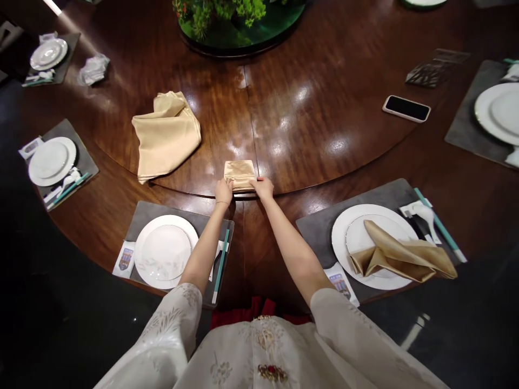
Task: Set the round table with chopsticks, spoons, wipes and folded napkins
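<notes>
A gold cloth napkin (239, 168), folded into a small layered rectangle, lies at the near edge of the raised round tabletop. My left hand (224, 191) grips its near left corner, with thumb and fingers pressed together. At the near right corner, my right hand (263, 187) pinches the cloth in the same way. The undersides of the folds are hidden. To the left lies a stack of larger gold napkins (168, 138), loosely folded. On the right-hand plate (340, 229) rests another gold napkin (389, 251) shaped into a pointed fold.
Place settings lie around the table: a white plate (162, 251) on a grey placemat (141, 213) with teal chopsticks (220, 267) at near left, others further out. A phone (406, 108) lies at right. A green plant centrepiece (239, 27) stands behind; crumpled plastic (94, 69) at upper left.
</notes>
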Demonstrator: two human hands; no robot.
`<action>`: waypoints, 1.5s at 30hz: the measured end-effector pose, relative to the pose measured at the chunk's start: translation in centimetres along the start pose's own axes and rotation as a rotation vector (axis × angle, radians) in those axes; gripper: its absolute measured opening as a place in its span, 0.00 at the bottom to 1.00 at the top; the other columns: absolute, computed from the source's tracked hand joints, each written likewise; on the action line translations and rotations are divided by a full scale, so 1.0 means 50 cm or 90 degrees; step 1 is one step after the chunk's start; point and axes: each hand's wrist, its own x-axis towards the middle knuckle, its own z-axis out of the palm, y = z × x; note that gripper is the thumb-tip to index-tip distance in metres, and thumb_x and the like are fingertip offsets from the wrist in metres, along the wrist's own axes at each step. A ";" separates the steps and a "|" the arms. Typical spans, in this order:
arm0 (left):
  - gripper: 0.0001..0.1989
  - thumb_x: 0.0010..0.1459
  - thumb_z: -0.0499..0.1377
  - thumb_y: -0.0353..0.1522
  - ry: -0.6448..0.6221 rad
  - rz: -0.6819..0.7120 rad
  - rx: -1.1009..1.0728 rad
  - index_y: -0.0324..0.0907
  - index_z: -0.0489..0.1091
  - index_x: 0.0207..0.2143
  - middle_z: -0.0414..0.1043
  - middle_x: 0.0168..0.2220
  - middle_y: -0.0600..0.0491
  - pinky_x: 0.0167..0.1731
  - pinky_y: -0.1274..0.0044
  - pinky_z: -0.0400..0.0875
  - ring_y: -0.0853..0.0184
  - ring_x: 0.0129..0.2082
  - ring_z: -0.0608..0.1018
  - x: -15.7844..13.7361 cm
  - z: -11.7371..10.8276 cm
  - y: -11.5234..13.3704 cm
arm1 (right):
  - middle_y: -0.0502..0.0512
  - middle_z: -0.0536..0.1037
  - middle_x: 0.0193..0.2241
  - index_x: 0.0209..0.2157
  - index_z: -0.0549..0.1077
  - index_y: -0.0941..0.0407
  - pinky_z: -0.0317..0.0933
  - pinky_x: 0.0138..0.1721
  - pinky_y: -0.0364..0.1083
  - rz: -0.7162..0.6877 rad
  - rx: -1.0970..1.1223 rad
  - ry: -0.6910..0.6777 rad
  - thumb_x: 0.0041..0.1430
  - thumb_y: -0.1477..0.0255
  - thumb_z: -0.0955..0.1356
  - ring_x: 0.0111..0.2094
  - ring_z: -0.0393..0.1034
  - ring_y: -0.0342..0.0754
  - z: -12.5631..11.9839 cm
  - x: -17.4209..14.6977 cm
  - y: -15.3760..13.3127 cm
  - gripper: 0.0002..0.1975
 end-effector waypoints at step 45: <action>0.06 0.52 0.53 0.29 -0.163 0.455 0.426 0.40 0.69 0.32 0.70 0.30 0.50 0.34 0.77 0.63 0.65 0.33 0.71 0.093 -0.173 0.085 | 0.59 0.77 0.35 0.35 0.77 0.56 0.57 0.39 0.44 -0.274 -0.494 0.009 0.62 0.65 0.59 0.37 0.68 0.48 0.075 0.026 -0.021 0.17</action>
